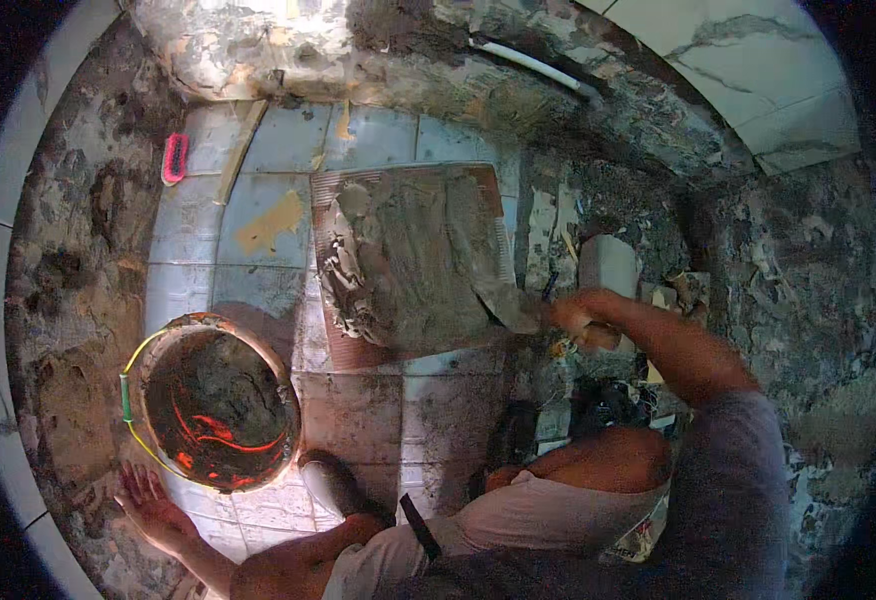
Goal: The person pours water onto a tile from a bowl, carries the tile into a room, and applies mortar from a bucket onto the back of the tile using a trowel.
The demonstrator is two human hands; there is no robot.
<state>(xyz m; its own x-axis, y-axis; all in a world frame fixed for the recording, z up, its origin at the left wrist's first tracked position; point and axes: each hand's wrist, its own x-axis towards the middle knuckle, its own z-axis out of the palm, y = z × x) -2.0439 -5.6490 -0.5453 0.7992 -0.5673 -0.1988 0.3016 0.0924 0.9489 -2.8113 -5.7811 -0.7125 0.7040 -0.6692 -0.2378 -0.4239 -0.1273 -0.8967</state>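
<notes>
My right hand (590, 314) is wrapped round the handle of a trowel (510, 304). The trowel's blade lies against the right edge of a tile (344, 350), which rests on the floor with its ribbed brown back facing up. Grey mortar (413, 250) covers most of the tile, piled in thick ridges along its left side. At the lower left my left hand (158, 512) holds nothing, its fingers apart and palm showing. Just beyond those fingers stands a bucket (292, 405) with grey mortar inside and orange streaks on its inner wall.
A pink brush (174, 158) and a thin wooden strip (242, 150) lie on the tiled floor at the far left. A white pipe (533, 66) runs along the far wall. Beside my right hand are a pale block (610, 268) and scattered debris. Rough walls stand on both sides.
</notes>
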